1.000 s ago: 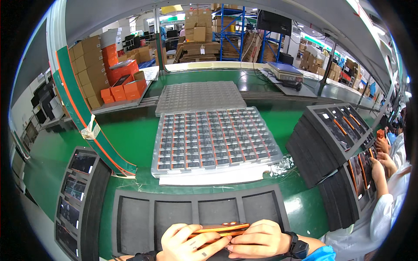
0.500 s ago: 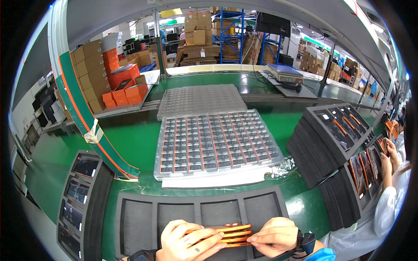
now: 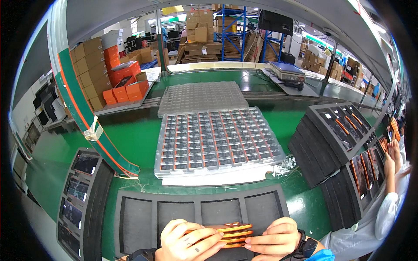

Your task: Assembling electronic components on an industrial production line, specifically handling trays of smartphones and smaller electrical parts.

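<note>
A small stack of thin, phone-shaped slabs with orange edges (image 3: 237,233) is held low in front of me, several layers thick. My left hand (image 3: 188,242) wraps round its left end, the fingers lying across the near side. At the other end, the closed fingers of my right hand (image 3: 273,240) press on the slab edges. Beneath both hands lies a black foam tray (image 3: 198,199) with a row of rectangular recesses; the hands hide part of it. The recess bottoms that show are bare.
Beyond stands a clear plastic tray (image 3: 157,167) of small dark, orange-edged parts, with another clear tray (image 3: 202,96) behind. Stacked foam trays holding dark panels stand left (image 3: 96,195) and right (image 3: 305,150). A post (image 3: 89,115) rises at left. A co-worker's hands (image 3: 392,158) are at far right.
My right fingers have shifted slightly on the end of the stack, while my left hand keeps its grip. The co-worker's hands at far right have moved a little. The view has shifted slightly.
</note>
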The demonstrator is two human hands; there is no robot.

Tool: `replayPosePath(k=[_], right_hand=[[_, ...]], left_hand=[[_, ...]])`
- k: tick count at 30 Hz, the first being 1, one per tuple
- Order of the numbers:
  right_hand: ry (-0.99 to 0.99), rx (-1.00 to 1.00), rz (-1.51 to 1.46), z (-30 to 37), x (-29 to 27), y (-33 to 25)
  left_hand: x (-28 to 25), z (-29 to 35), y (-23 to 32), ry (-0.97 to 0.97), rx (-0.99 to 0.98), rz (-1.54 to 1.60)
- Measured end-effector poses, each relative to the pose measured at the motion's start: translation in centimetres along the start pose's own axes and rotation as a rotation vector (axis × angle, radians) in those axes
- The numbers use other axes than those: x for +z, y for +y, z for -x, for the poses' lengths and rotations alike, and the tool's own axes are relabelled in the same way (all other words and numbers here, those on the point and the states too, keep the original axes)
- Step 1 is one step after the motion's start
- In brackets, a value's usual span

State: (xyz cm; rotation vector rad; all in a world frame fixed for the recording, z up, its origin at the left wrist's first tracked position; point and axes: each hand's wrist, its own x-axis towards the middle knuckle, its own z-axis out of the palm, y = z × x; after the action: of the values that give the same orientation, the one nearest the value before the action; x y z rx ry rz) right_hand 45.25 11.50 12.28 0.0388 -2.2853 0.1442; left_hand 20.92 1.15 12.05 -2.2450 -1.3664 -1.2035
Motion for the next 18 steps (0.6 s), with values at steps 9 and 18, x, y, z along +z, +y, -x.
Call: replayPosePath(k=[9, 18], right_hand=[[-0.007, -0.162, 0.148, 0.8, 0.7, 0.0], [-0.137, -0.096, 0.039, 1.0, 0.3, -1.0]], left_hand=[[0.0, 0.3, -0.3, -0.116, -0.069, 0.039], [-0.3, -0.1, 1.6, -0.474, -0.134, -0.036]])
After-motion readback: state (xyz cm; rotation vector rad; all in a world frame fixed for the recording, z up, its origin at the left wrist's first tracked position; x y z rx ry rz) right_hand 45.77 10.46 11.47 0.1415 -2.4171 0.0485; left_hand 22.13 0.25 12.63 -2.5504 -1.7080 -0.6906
